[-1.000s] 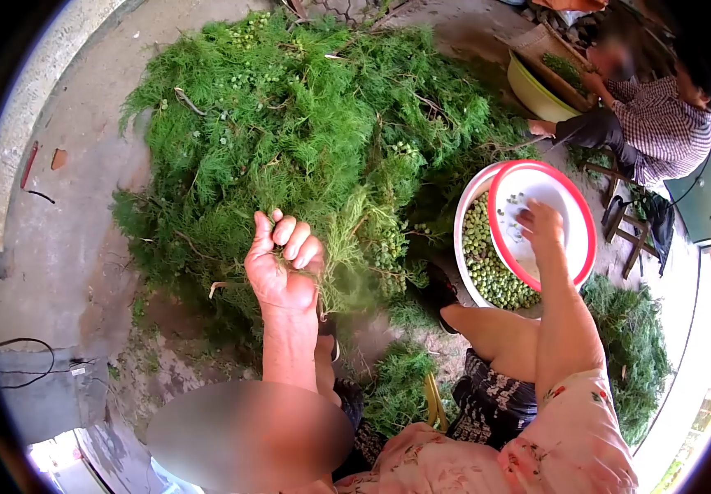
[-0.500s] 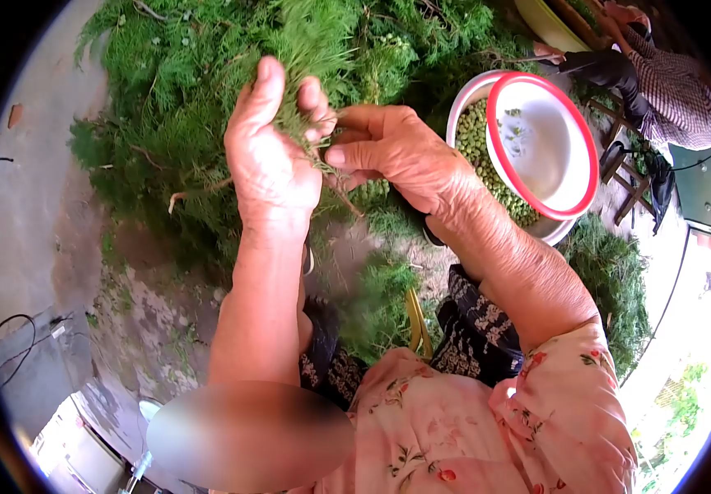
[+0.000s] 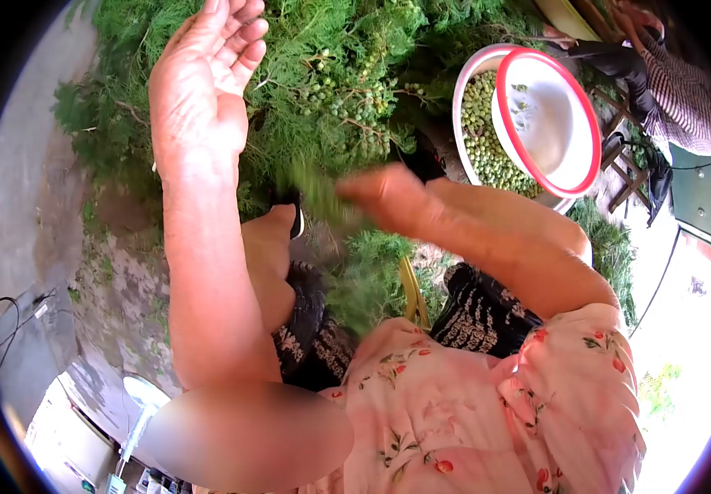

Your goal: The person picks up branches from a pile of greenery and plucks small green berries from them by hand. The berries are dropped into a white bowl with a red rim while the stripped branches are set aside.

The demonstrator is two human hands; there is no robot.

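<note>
Left hand (image 3: 203,90) is up over the big pile of feathery green branches (image 3: 347,49), palm showing, fingers spread wide, nothing in it. It's not touching the greenery as far as I can see, just hanging above the left part of the heap.

Right hand (image 3: 388,198) is lower down, in front of my knees, and it's a total blur. There's a smeared green sprig (image 3: 320,193) right at its fingertips, but I honestly can't tell whether I've got it pinched or whether the fingers are loose.

Just above that hand, a branch in the pile carries a cluster of little round green berries (image 3: 355,103). Off to my right sits a white basin (image 3: 457,107) full of loose berries (image 3: 487,140), with a red-rimmed white enamel bowl (image 3: 549,123) resting tilted on top of it, nearly empty apart from a few bits.

Further right, another person in a checked shirt (image 3: 689,107) is sitting near the edge. Bare concrete ground (image 3: 26,189) runs along my left.
</note>
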